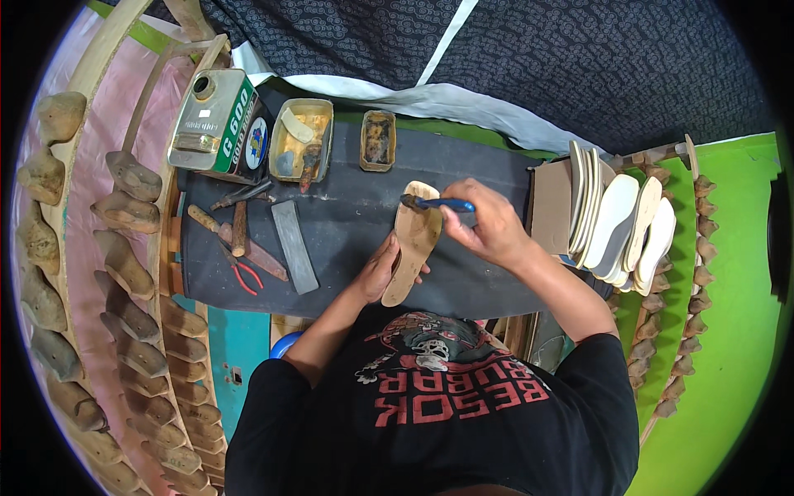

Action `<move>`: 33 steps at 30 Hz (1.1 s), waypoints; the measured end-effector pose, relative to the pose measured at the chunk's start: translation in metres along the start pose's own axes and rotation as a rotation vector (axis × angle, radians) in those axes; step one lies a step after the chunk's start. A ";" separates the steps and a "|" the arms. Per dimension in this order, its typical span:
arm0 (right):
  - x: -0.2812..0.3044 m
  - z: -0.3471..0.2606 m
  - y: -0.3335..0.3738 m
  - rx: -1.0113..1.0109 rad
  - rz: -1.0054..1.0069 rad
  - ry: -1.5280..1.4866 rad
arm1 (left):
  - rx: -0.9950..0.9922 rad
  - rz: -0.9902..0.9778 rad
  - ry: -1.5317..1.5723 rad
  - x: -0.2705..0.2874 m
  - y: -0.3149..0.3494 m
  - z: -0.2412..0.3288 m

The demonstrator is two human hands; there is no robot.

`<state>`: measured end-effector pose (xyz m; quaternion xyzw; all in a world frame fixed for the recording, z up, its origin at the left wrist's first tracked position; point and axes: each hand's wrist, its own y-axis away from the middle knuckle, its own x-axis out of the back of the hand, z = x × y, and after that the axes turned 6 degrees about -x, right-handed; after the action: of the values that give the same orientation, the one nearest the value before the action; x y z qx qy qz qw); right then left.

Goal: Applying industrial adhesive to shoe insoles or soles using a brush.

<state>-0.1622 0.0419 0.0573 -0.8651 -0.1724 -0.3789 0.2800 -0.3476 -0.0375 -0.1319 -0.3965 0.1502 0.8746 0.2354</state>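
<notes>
My left hand grips a tan insole by its lower part, thumb on top and fingertips showing past the right edge. The insole is held above the dark work table, its wide end pointing away from me. In my right hand is a brush with a blue handle, pinched between thumb and fingers. Its dark bristles touch the insole's surface near the wide end. Beyond it stands a small open tub with dark residue inside.
A metal can and a yellowish tub stand at the back left. Red-handled pincers, a grey whetstone-like bar and a hammer lie left. Stacked insoles rise at the right. Racks of wooden shoe lasts flank me.
</notes>
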 end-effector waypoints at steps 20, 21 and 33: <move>0.027 0.011 -0.010 0.052 -0.026 0.066 | -0.005 -0.117 0.087 0.004 0.006 0.006; 0.029 0.009 -0.008 0.093 -0.055 0.083 | -0.007 -0.113 0.088 0.003 0.005 0.008; 0.029 0.006 0.007 0.384 -0.042 0.179 | 0.016 -0.155 0.173 0.006 0.006 0.019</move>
<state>-0.1359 0.0426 0.0730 -0.7549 -0.2337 -0.4201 0.4461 -0.3656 -0.0326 -0.1236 -0.4790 0.1457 0.8150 0.2916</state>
